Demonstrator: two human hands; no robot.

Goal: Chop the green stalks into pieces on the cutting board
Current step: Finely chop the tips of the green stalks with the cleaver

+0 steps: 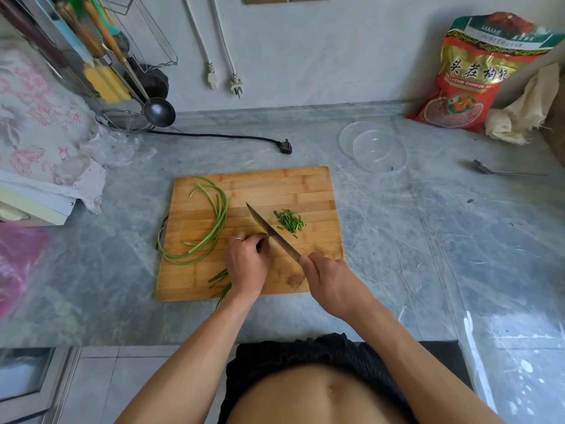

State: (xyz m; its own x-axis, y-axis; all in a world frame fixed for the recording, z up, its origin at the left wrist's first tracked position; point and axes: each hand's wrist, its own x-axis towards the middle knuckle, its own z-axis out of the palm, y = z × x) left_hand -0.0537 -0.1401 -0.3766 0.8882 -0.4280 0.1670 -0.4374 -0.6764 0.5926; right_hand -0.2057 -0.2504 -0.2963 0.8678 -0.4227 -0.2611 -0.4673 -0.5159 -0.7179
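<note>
A wooden cutting board (293, 185) lies on the grey counter. Long curved green stalks (218, 215) rest on its left half. A small pile of cut green pieces (290, 221) sits right of the knife blade (269, 229). My right hand (327, 283) grips the knife handle, with the blade angled up-left and its edge on the board. My left hand (247, 261) presses a bunch of stalks against the blade; their tail ends (220, 278) stick out below my wrist, over the board's front edge.
A clear plastic bowl (379, 151) stands back right, with a spoon (495, 170) and a red food bag (477, 75) beyond it. A black plug and cord (284, 146) lie behind the board. A utensil rack with a ladle (159, 111) stands at back left.
</note>
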